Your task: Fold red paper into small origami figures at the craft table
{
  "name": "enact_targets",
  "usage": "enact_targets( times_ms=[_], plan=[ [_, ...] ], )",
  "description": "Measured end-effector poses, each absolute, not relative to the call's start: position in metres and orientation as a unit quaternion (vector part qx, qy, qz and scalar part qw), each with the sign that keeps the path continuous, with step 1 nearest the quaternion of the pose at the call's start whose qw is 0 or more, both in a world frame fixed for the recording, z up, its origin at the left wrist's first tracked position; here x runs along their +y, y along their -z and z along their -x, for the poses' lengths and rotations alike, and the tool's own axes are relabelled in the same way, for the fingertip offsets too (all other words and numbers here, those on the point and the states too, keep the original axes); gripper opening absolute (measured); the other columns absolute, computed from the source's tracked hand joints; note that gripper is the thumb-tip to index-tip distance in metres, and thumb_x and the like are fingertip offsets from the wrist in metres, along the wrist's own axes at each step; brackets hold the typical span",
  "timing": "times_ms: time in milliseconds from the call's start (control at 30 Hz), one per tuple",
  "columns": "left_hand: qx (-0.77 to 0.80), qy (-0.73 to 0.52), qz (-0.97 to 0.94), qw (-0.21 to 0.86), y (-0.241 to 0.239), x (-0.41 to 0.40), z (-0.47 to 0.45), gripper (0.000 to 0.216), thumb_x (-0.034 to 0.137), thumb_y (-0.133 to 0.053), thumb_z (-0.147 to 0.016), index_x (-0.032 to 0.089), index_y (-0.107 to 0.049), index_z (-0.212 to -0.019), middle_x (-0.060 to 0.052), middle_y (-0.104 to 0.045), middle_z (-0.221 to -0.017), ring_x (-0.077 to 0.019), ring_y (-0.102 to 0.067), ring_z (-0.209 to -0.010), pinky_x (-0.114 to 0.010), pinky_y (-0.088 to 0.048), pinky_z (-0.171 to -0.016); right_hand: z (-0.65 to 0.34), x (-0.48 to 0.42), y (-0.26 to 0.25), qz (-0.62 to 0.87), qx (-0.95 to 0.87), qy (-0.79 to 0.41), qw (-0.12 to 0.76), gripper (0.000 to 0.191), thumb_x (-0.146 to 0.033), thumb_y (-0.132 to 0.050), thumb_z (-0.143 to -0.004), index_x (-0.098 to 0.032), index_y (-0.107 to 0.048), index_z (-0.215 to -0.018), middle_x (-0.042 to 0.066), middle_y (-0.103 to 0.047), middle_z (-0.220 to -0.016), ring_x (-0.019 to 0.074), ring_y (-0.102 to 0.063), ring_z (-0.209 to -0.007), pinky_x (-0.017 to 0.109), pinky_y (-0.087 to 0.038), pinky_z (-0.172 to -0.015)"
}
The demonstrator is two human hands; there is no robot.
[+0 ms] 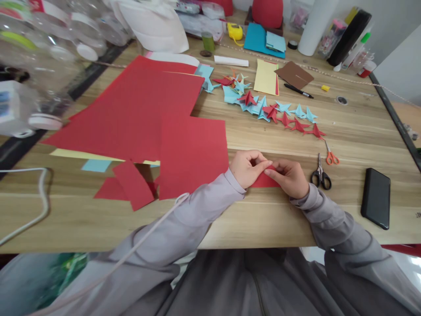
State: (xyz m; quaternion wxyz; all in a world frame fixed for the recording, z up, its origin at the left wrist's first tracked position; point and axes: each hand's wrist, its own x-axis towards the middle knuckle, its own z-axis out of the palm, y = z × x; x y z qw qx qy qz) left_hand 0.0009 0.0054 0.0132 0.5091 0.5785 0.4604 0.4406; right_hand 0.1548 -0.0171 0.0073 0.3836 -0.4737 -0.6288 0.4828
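A small folded piece of red paper (263,180) lies on the wooden table (276,219) near its front edge. My left hand (247,167) curls over the paper's left side, fingers pinched on its top edge. My right hand (289,176) presses the paper's right side with fingers closed on it. Both hands touch each other above the piece.
Large red sheets (141,109) lie to the left, with red scraps (131,186) in front. Several folded red and blue paper shapes (263,103) lie behind. Black scissors (320,173), small orange scissors (331,156) and a black phone (376,197) lie to the right.
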Motion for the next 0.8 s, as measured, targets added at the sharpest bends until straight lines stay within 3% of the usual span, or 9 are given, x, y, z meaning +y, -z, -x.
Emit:
enact_targets(
  times_ms=[133,233,400,600,800],
  plan=[
    [0.44,-0.447,-0.578,0.521,-0.011,0.008,0.0,0.02,0.035,-0.067,-0.072,0.016,-0.07,-0.066,-0.003,-0.069,-0.065,-0.0128,-0.057,-0.06,-0.026,-0.044,-0.06,-0.157,-0.016,-0.007,0.494,-0.579,-0.501,0.412,0.038,-0.052,-0.068,-0.072,-0.016,-0.057,-0.066,-0.001,-0.056,-0.057,0.0086,-0.046,-0.049,0.022,-0.037,-0.046],
    [0.429,-0.436,-0.608,0.505,-0.012,0.008,0.001,0.015,0.028,-0.064,-0.074,0.015,-0.07,-0.069,-0.004,-0.071,-0.07,-0.0136,-0.059,-0.064,-0.026,-0.046,-0.062,-0.159,-0.014,-0.011,0.498,-0.57,-0.513,0.405,0.04,-0.052,-0.071,-0.069,-0.016,-0.055,-0.064,-0.002,-0.053,-0.056,0.008,-0.044,-0.049,0.022,-0.035,-0.046],
    [0.435,-0.396,-0.649,0.482,-0.015,0.005,0.002,0.012,0.021,-0.06,-0.074,0.013,-0.067,-0.068,-0.003,-0.067,-0.065,-0.0117,-0.056,-0.06,-0.023,-0.043,-0.058,-0.162,-0.013,-0.014,0.5,-0.619,-0.482,0.367,0.042,-0.056,-0.062,-0.075,-0.016,-0.055,-0.062,-0.003,-0.044,-0.054,0.008,-0.037,-0.051,0.023,-0.03,-0.048],
    [0.423,-0.328,-0.648,0.542,-0.011,0.007,0.004,0.013,0.022,-0.058,-0.073,0.014,-0.064,-0.065,0.002,-0.056,-0.055,-0.0094,-0.047,-0.054,-0.022,-0.038,-0.055,-0.167,-0.011,-0.012,0.485,-0.679,-0.439,0.332,0.042,-0.051,-0.052,-0.083,-0.016,-0.051,-0.059,-0.003,-0.04,-0.056,0.0089,-0.036,-0.055,0.024,-0.032,-0.053],
    [0.401,-0.316,-0.657,0.555,-0.01,0.007,0.003,0.017,0.025,-0.053,-0.073,0.015,-0.06,-0.061,0.003,-0.054,-0.058,-0.0106,-0.047,-0.06,-0.025,-0.037,-0.061,-0.168,-0.009,-0.015,0.488,-0.682,-0.42,0.346,0.04,-0.05,-0.053,-0.083,-0.017,-0.051,-0.061,-0.003,-0.042,-0.056,0.009,-0.036,-0.056,0.024,-0.03,-0.052]
  ],
)
